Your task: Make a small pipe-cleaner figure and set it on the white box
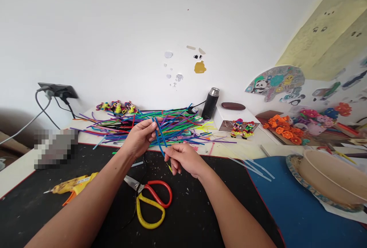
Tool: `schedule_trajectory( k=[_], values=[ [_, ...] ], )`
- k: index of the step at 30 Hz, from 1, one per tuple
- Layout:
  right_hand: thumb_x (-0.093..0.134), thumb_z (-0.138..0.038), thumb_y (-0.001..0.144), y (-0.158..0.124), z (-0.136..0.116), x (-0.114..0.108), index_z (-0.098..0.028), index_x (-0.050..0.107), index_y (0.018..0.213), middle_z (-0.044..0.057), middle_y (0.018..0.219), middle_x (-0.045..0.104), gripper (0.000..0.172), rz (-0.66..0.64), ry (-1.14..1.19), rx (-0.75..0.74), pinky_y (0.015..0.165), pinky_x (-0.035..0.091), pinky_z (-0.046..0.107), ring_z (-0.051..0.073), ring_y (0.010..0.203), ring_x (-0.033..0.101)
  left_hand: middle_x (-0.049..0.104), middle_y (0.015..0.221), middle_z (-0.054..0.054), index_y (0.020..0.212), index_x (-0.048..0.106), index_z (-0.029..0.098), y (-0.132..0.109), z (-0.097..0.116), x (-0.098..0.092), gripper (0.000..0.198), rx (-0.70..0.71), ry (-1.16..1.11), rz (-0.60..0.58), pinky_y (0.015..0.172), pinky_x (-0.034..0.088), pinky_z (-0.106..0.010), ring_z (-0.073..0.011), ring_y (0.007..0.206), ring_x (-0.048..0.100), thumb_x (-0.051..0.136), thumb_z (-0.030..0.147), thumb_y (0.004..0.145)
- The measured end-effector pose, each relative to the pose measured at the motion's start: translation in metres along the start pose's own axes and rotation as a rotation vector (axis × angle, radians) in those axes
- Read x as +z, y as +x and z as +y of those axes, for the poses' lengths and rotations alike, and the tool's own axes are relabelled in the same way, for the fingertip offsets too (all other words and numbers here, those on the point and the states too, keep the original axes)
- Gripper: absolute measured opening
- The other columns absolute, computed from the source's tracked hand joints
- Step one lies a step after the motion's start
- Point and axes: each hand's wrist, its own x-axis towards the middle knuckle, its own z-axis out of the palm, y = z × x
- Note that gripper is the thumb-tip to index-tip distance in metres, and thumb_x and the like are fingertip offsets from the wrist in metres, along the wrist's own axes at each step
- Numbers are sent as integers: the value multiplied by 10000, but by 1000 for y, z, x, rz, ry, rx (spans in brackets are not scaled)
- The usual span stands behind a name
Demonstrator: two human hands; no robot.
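Observation:
A blue pipe cleaner [162, 135], doubled into two strands, runs between my hands above the black mat. My left hand [141, 136] pinches its upper end between thumb and fingers. Lower and to the right, my right hand [183, 158] is closed on the other end, where a short yellow tip shows below the fingers. Under the hands lies a pair of scissors [151, 203] with one red and one yellow handle. Behind them spreads a big pile of coloured pipe cleaners [114, 127].
A yellow glue gun [71, 185] lies on the left, partly behind my left forearm. Toward the back stand a black thermos [210, 104], a white box [226, 115] and small colourful figures [242, 128]. Clear glue sticks [256, 170] and a beige basin [332, 177] are on the right.

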Motion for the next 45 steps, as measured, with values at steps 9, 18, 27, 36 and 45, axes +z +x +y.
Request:
schedule_trajectory(
  k=[9, 18, 27, 36, 45],
  values=[
    [695, -651, 874, -3, -6, 1, -175, 664, 755, -87, 456, 473, 491, -31, 21, 44, 385, 341, 173, 103, 402, 576, 534, 569, 30, 934, 832, 122, 0, 1, -1, 389, 17, 33, -23, 418, 268, -169, -49, 482, 390, 974, 343, 647],
    [717, -641, 867, -4, -5, 0, -177, 664, 751, -97, 446, 439, 481, -68, 34, 71, 398, 361, 185, 107, 392, 560, 585, 579, 16, 904, 829, 123, 0, 1, -4, 383, -4, 32, -32, 386, 277, -165, -42, 435, 423, 986, 324, 618],
    [710, -611, 882, -4, -3, -1, -175, 670, 754, -101, 446, 423, 456, -96, 50, 65, 400, 371, 179, 100, 391, 554, 682, 708, -18, 796, 809, 139, 1, 2, -2, 373, -21, 17, -6, 349, 313, -160, -30, 420, 449, 1021, 322, 550],
    [726, -616, 876, -5, -5, 0, -177, 676, 744, -98, 440, 410, 461, -98, 48, 63, 402, 373, 189, 108, 393, 548, 611, 584, 12, 835, 818, 125, -1, 3, -2, 402, -44, 40, -13, 353, 333, -160, -50, 418, 460, 1021, 333, 557],
    [727, -639, 876, -2, -3, -1, -157, 708, 821, -67, 491, 518, 485, -54, 86, 47, 387, 362, 186, 99, 414, 566, 666, 623, -12, 679, 754, 98, 1, 4, -4, 390, -22, -4, 46, 360, 369, -131, -26, 420, 471, 1034, 327, 533]
  ],
)
